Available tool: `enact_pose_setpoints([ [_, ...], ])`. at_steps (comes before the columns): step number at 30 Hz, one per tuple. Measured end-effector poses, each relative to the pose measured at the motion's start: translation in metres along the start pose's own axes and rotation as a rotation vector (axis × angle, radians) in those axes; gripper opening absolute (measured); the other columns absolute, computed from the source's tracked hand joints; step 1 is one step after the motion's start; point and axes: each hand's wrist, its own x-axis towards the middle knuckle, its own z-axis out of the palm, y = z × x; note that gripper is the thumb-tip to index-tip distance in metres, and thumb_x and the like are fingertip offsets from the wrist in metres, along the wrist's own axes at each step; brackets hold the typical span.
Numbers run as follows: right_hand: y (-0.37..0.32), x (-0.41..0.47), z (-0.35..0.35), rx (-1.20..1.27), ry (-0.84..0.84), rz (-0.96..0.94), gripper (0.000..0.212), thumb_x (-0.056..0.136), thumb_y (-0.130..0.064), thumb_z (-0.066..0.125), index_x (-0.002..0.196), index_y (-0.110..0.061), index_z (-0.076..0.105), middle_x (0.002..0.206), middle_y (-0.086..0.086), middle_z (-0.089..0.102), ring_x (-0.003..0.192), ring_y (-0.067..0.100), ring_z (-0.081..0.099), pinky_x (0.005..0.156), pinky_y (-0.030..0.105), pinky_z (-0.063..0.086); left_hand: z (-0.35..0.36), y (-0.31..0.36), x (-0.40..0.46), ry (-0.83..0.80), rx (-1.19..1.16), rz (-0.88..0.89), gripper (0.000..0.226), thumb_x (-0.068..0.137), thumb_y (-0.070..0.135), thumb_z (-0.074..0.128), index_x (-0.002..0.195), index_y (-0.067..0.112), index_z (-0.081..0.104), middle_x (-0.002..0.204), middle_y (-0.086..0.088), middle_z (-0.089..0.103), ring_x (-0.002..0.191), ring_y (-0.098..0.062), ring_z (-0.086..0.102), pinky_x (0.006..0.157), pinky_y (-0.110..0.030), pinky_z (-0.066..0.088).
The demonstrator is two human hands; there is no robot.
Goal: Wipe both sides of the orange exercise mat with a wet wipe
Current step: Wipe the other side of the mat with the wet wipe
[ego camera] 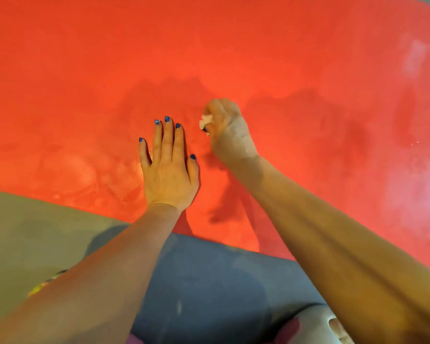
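- Nearest are the person's knees in blue-grey trousers (209, 281), kneeling on the grey floor (23, 232) at the near edge of the mat.
- The left hand (168, 170) lies flat on the orange mat (85, 70), its fingers straight, pressing it down.
- Just beside it and a little farther, the right hand (227, 130) grips a crumpled wet wipe (206, 122) against the mat.
- The mat runs left to right and reaches far ahead; the dry-looking part lies beyond both hands, closest to the right one.

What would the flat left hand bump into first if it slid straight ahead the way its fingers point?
Probably nothing: the left hand lies flat on the orange mat, and only bare mat shows ahead. The right hand, gripping the wet wipe, sits off to the side.
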Motion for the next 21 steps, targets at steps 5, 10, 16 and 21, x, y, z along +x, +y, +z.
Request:
enact_pose_setpoints([
  [5, 0.044, -0.023, -0.048, -0.033, -0.137, -0.189, 0.014, 0.074, 0.002, 0.054, 0.080, -0.005, 0.065, 0.086, 0.012, 0.063, 0.084, 0.032, 0.058, 0.076, 0.031, 0.044, 0.000, -0.001, -0.001, 0.016, -0.012, 0.018, 0.065, 0.097, 0.035, 0.036, 0.157, 0.010, 0.030, 0.168, -0.010, 0.017, 0.157, -0.025, 0.008, 0.124, -0.055, 0.006],
  [10, 0.060, -0.059, -0.064, 0.017, 0.056, 0.019, 0.016, 0.072, 0.007, 0.056, 0.076, -0.004, 0.066, 0.087, 0.008, 0.062, 0.077, 0.027, 0.063, 0.070, 0.035, 0.053, 0.002, -0.003, 0.000, 0.028, -0.006, 0.030, 0.065, 0.097, 0.034, 0.037, 0.156, 0.008, 0.032, 0.167, -0.012, 0.020, 0.156, -0.027, 0.011, 0.124, -0.058, 0.009],
  [16, 0.002, -0.035, -0.007, 0.036, -0.119, -0.023, 0.026, 0.067, 0.016, 0.055, 0.076, -0.006, 0.065, 0.088, 0.011, 0.059, 0.084, 0.030, 0.058, 0.068, 0.033, 0.048, 0.001, -0.004, -0.001, 0.024, -0.036, 0.036, 0.064, 0.097, 0.031, 0.038, 0.156, 0.008, 0.032, 0.168, -0.011, 0.018, 0.157, -0.026, 0.009, 0.124, -0.057, 0.008],
  [21, 0.063, -0.078, -0.069, -0.039, -0.048, -0.071, 0.016, 0.078, 0.007, 0.060, 0.078, -0.006, 0.069, 0.088, 0.008, 0.065, 0.085, 0.030, 0.062, 0.078, 0.032, 0.049, 0.001, -0.004, -0.001, 0.000, -0.013, 0.030, 0.065, 0.098, 0.035, 0.033, 0.157, 0.009, 0.029, 0.168, -0.010, 0.016, 0.157, -0.026, 0.008, 0.124, -0.057, 0.006],
])
